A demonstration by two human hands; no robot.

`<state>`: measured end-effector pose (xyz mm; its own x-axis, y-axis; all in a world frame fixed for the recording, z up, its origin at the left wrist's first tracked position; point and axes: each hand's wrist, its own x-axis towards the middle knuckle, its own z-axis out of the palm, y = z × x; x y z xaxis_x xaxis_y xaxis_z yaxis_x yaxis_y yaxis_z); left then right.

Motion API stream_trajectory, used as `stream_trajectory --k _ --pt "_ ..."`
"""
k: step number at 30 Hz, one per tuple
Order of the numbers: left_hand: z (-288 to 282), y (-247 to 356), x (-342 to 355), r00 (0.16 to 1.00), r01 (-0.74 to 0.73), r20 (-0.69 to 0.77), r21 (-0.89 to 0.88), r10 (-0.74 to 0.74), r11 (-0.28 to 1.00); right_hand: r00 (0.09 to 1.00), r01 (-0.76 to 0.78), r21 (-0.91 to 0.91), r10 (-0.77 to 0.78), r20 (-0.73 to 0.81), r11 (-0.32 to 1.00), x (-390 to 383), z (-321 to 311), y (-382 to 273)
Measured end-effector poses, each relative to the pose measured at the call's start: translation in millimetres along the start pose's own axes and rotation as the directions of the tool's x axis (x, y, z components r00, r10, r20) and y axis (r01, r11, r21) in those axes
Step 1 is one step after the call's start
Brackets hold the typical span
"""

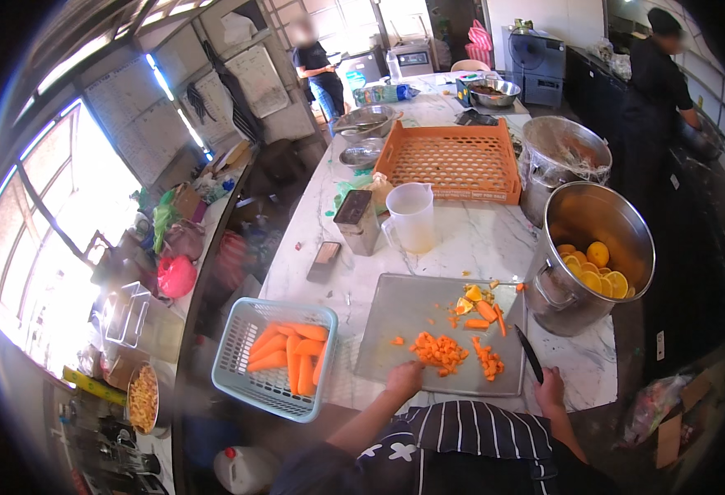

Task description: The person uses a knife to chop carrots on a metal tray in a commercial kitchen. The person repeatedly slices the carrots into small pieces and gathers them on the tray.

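My right hand grips a knife with a dark blade, its tip pointing away from me beside the right edge of a grey cutting board. Curled at the board's near left edge, my left hand is closed next to a heap of diced carrot; what is in its fingers, if anything, is hidden. A smaller pile of cut carrot lies to the right. Farther up the board are carrot pieces and orange pieces. Left of the board, a light blue basket holds several peeled carrots.
A steel pot with halved oranges stands right of the board, a plastic-covered pot behind it. Beyond the board are a jug, a tin, a phone and an orange crate. Two people stand farther off.
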<state>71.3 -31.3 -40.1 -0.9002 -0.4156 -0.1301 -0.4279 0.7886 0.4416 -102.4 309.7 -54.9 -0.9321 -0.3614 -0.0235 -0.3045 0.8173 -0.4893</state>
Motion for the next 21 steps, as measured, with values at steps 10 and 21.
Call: stream_trajectory --k 10,21 --pt "-2.9 -1.7 6.8 0.999 0.020 0.048 -0.024 -0.019 1.000 0.999 0.011 -0.032 -0.012 -0.035 0.999 -0.8 3.9 2.1" --pt "-17.5 1.9 15.5 0.989 0.038 0.143 -0.007 -0.036 0.999 0.996 -0.009 -0.022 0.008 -0.085 1.000 -3.2 7.7 4.4"
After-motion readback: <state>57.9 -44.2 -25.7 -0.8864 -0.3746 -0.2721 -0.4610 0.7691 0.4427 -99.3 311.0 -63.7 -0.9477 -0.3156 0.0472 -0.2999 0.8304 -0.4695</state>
